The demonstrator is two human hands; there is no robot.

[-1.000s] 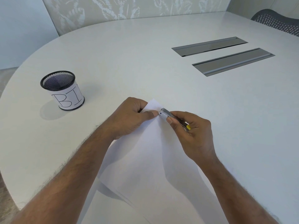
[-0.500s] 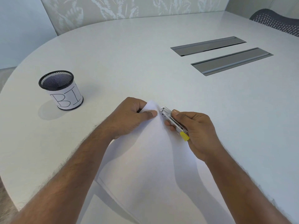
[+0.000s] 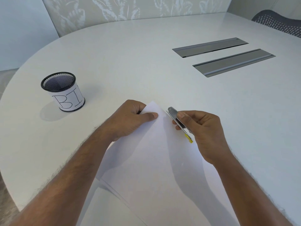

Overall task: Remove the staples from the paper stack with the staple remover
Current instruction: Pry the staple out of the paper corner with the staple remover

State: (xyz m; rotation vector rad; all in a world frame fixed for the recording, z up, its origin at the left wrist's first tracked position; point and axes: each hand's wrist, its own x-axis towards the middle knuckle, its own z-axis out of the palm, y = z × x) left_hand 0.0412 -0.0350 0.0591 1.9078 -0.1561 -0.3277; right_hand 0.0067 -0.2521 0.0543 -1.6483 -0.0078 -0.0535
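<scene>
A white paper stack (image 3: 156, 160) lies on the table in front of me, one corner pointing away. My left hand (image 3: 128, 119) pinches that far corner, thumb on top. My right hand (image 3: 202, 131) holds a slim metal staple remover (image 3: 176, 119) with a yellow end just off the paper's right edge, its silver tip pointing up and left, a small gap from the corner. No staple is visible to me on the paper.
A black mesh cup (image 3: 62, 91) with a paper label reading "BI" stands at the left. Two grey metal cable hatches (image 3: 232, 61) sit in the white table (image 3: 130, 62) at the far right. A dark mesh chair back (image 3: 278, 22) shows beyond the table.
My right hand has drawn the staple remover away from the paper corner to the right. My left hand keeps its pinch on the corner.
</scene>
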